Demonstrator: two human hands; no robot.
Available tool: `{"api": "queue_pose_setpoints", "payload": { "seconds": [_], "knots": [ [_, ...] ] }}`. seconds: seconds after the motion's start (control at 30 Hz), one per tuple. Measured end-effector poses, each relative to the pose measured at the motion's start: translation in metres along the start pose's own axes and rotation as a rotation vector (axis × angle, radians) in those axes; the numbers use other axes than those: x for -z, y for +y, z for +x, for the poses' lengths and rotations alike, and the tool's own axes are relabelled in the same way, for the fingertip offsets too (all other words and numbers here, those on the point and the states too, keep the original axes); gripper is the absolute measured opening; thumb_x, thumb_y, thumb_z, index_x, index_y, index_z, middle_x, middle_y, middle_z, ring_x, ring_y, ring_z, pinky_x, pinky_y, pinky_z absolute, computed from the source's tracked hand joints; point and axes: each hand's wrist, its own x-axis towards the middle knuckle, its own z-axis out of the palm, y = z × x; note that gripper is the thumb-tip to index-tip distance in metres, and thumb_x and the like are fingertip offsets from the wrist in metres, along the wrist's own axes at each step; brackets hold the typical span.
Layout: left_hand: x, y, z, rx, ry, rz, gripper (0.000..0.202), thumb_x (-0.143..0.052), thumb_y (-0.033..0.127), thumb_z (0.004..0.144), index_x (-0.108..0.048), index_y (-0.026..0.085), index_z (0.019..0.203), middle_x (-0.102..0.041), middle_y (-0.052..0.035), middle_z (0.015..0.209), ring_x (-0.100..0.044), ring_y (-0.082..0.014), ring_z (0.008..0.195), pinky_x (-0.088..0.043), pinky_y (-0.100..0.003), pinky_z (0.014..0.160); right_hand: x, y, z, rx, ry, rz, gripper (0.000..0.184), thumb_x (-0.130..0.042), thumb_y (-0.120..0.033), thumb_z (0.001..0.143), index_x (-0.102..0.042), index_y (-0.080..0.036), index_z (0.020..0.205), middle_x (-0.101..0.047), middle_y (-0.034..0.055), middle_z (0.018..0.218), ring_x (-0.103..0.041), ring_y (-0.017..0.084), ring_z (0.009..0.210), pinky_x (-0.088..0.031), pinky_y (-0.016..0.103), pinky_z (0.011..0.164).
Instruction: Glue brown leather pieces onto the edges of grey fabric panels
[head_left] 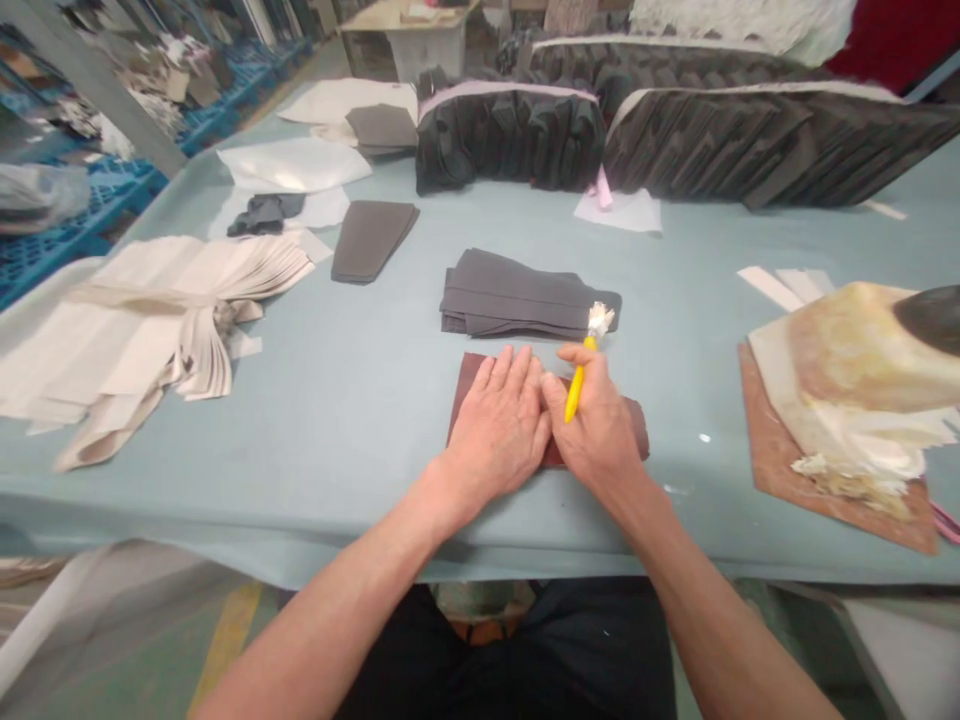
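Observation:
My left hand [501, 420] lies flat with its fingers stretched out on a dark reddish-brown piece of material [466, 385]. Beside it, my right hand [596, 425] grips a brush with a yellow handle [576, 392], whose pale, white-smeared bristles point away from me. The edge of my right hand rests on the same brown piece, and both hands hide much of it. Just beyond them is a stack of dark grey cut pieces [517, 295], with the bristles over its right end.
Bundles of cream strips [172, 300] lie at left, near a small dark stack [373, 240]. Pleated dark pieces [510, 140] stand along the back. At right, a stained container [847, 350] sits on a brown board [780, 450]. The table's front edge [525, 565] is close to me.

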Motion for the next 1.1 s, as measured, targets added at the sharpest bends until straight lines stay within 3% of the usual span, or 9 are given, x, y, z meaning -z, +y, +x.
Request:
{"api": "queue_pose_setpoints", "payload": {
  "seconds": [0.13,0.3,0.43,0.63,0.8,0.93,1.1],
  "knots": [
    [-0.005,-0.019,-0.004,0.073,0.066,-0.015,0.066,-0.032,0.042,0.114,-0.038,0.001,0.165,-0.034,-0.0229,0.176,-0.029,-0.0416,0.166,-0.028,-0.057,0.135,0.006,0.006,-0.001,0.066,-0.095,-0.196,0.037,-0.055,-0.039,0.102,-0.058,-0.016,0.13,-0.073,0.0183,0.122,-0.07,0.033,0.117,-0.052,0.052,0.107],
    [-0.012,-0.035,-0.003,0.07,0.107,-0.098,0.065,-0.032,0.038,0.113,-0.037,-0.001,0.164,-0.035,-0.0253,0.175,-0.027,-0.0416,0.166,-0.034,-0.057,0.132,0.02,0.019,-0.006,0.063,-0.139,-0.263,0.041,-0.052,-0.041,0.103,-0.055,-0.015,0.134,-0.069,0.0199,0.129,-0.067,0.036,0.118,-0.049,0.054,0.107],
    [-0.018,-0.044,-0.001,-0.013,0.149,-0.151,0.063,-0.028,0.035,0.113,-0.037,-0.006,0.161,-0.036,-0.0321,0.172,-0.029,-0.0377,0.166,-0.023,-0.058,0.137,0.032,0.036,-0.01,-0.048,-0.104,-0.17,0.043,-0.052,-0.047,0.101,-0.054,-0.019,0.134,-0.069,0.0165,0.122,-0.068,0.034,0.11,-0.052,0.055,0.102],
    [-0.023,-0.058,-0.005,-0.028,0.214,-0.272,0.061,-0.03,0.037,0.112,-0.043,-0.002,0.157,-0.04,-0.0311,0.17,-0.031,-0.0329,0.166,-0.018,-0.053,0.139,0.042,0.048,-0.02,-0.167,-0.013,0.059,0.038,-0.059,-0.046,0.099,-0.054,-0.023,0.129,-0.069,0.0124,0.13,-0.069,0.028,0.115,-0.052,0.052,0.108],
    [-0.018,-0.063,-0.01,0.051,0.235,-0.454,0.063,-0.041,0.047,0.11,-0.045,0.008,0.16,-0.037,-0.0235,0.175,-0.032,-0.0306,0.166,-0.026,-0.054,0.137,0.062,0.046,-0.031,-0.245,0.14,0.149,0.025,-0.057,-0.045,0.103,-0.057,-0.024,0.116,-0.077,0.0092,0.119,-0.073,0.024,0.111,-0.054,0.046,0.103],
    [-0.014,-0.067,-0.014,0.199,0.285,-0.7,0.061,-0.056,0.045,0.102,-0.053,0.02,0.157,-0.043,-0.0124,0.174,-0.04,-0.0304,0.162,-0.027,-0.056,0.137,0.078,0.051,-0.038,-0.344,0.125,0.19,0.025,-0.056,-0.047,0.101,-0.056,-0.024,0.112,-0.08,0.0081,0.107,-0.076,0.024,0.097,-0.056,0.045,0.093],
    [-0.024,-0.078,-0.015,0.369,0.49,-1.061,0.059,-0.065,0.032,0.096,-0.06,0.019,0.153,-0.061,-0.012,0.161,-0.058,-0.0307,0.149,-0.039,-0.055,0.131,0.087,0.053,-0.041,-0.42,0.078,0.206,0.027,-0.054,-0.047,0.098,-0.055,-0.024,0.112,-0.081,0.007,0.1,-0.075,0.026,0.089,-0.054,0.044,0.087]
  ]
}}
